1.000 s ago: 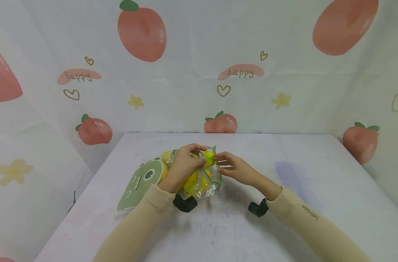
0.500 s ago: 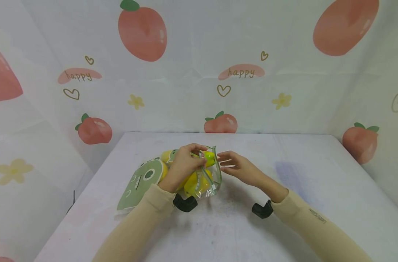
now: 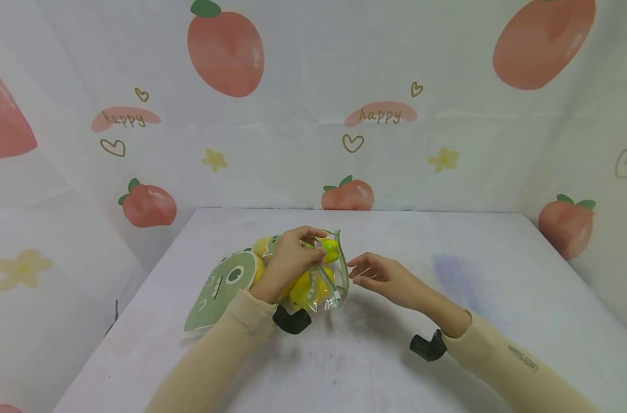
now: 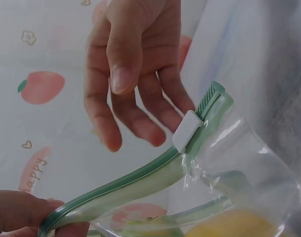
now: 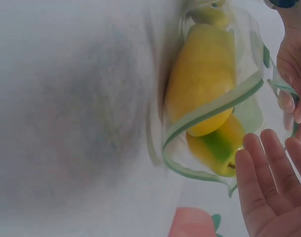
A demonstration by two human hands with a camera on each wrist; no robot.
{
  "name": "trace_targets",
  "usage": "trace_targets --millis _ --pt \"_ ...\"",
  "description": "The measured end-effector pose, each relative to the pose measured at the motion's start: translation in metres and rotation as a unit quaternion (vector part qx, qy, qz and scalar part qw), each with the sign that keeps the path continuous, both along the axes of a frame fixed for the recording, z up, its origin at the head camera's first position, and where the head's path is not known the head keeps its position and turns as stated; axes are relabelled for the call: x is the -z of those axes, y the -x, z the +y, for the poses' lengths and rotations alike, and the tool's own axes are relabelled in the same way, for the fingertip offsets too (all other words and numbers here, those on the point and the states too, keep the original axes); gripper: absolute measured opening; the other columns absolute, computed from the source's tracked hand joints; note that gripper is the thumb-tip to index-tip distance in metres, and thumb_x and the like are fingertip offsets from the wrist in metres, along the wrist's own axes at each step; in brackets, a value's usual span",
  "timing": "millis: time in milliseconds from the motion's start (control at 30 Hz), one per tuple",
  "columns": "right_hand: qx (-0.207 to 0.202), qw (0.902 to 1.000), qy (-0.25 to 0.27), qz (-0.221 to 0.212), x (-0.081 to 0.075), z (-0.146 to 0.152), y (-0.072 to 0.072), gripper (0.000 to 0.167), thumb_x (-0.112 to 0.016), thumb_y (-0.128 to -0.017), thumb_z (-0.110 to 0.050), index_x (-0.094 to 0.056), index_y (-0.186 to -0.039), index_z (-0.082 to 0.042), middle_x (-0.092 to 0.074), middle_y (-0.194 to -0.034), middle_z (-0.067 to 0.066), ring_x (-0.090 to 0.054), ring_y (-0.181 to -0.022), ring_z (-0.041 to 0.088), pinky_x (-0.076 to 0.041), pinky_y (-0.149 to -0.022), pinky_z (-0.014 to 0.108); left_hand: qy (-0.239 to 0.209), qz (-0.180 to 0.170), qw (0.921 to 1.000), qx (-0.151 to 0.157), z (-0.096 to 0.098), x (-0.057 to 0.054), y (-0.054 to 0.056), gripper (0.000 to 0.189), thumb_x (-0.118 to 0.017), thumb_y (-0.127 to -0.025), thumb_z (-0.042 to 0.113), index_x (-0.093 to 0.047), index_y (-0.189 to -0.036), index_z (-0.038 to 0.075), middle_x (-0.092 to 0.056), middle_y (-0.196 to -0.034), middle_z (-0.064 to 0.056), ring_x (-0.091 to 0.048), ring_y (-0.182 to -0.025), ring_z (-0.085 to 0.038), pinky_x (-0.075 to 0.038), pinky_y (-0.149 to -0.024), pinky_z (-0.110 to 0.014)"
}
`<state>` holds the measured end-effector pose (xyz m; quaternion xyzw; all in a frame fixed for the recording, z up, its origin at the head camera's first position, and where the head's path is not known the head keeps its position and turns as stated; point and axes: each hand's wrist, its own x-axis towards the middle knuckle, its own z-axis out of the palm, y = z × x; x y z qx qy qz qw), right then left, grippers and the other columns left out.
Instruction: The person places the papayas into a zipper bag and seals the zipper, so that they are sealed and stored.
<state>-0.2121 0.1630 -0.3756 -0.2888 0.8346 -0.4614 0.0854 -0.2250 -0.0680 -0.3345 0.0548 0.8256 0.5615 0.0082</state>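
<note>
A clear zip bag (image 3: 212,301) with a green cartoon face lies on its side, its green-edged mouth (image 5: 190,123) gaping to the right. Inside are several yellow fruits (image 3: 310,289), one of them a yellow fruit with a green patch (image 5: 217,145) and a stem. My left hand (image 3: 292,255) pinches the zip edge at the mouth between thumb and fingers, as the left wrist view confirms. A white slider (image 4: 186,131) sits near one end of the zip. Just right of the mouth, my right hand (image 3: 390,279) holds nothing, its fingers loosely bent; whether a fingertip touches the rim, I cannot tell.
The pale table (image 3: 354,367) reaches to a fabric backdrop (image 3: 292,143) printed with peaches, hearts and flowers. A bluish stain (image 3: 463,281) marks the table at right. A thin dark cord (image 3: 114,318) shows beyond the left edge.
My right hand has drawn back from the green end of the fruit in the mouth, moving right and toward me. The left hand and the bag stay where they were.
</note>
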Motion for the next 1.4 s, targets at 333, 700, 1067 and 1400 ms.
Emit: trace_targets --millis 333,700,1067,1400 --pt "-0.013 0.9994 -0.011 -0.03 0.012 -0.002 -0.015 0.027 -0.061 -0.095 -0.024 -0.061 -0.114 -0.005 -0.067 -0.107 0.009 -0.065 -0.095 0.022 -0.054 -0.078 0.022 -0.006 -0.006 1.0 0.002 0.0 0.001 0.001 0.033 -0.069 -0.079 0.005 -0.07 -0.111 0.01 -0.061 -0.096 -0.01 -0.059 -0.073 -0.021 -0.058 -0.067 -0.026" --pt "-0.04 0.9963 -0.027 -0.071 0.026 -0.019 -0.021 0.023 -0.061 -0.095 -0.03 -0.065 -0.106 -0.01 -0.068 -0.098 0.003 -0.064 -0.089 0.021 -0.05 -0.074 0.025 -0.012 -0.01 0.9998 0.009 0.001 0.001 -0.001 0.035 -0.07 -0.079 0.005 -0.069 -0.114 0.008 -0.06 -0.095 -0.01 -0.058 -0.072 -0.021 -0.057 -0.067 -0.025" --pt "-0.017 0.9913 0.005 -0.13 0.021 -0.034 -0.021 0.027 -0.059 -0.096 -0.028 -0.065 -0.098 -0.002 -0.072 -0.093 0.009 -0.066 -0.088 0.018 -0.056 -0.08 0.03 -0.015 -0.005 0.9996 0.022 0.001 0.005 0.001 0.033 -0.07 -0.08 0.004 -0.069 -0.112 0.007 -0.061 -0.092 -0.01 -0.06 -0.068 -0.019 -0.058 -0.067 -0.026" --pt "0.018 0.9903 0.007 -0.138 0.026 -0.043 -0.019 0.023 -0.061 -0.095 -0.024 -0.065 -0.093 -0.001 -0.07 -0.088 0.005 -0.064 -0.08 0.015 -0.058 -0.077 0.033 -0.012 -0.005 0.9985 0.053 -0.002 0.009 0.0 0.032 -0.067 -0.084 0.007 -0.067 -0.115 0.012 -0.062 -0.096 -0.011 -0.061 -0.066 -0.02 -0.06 -0.07 -0.031"
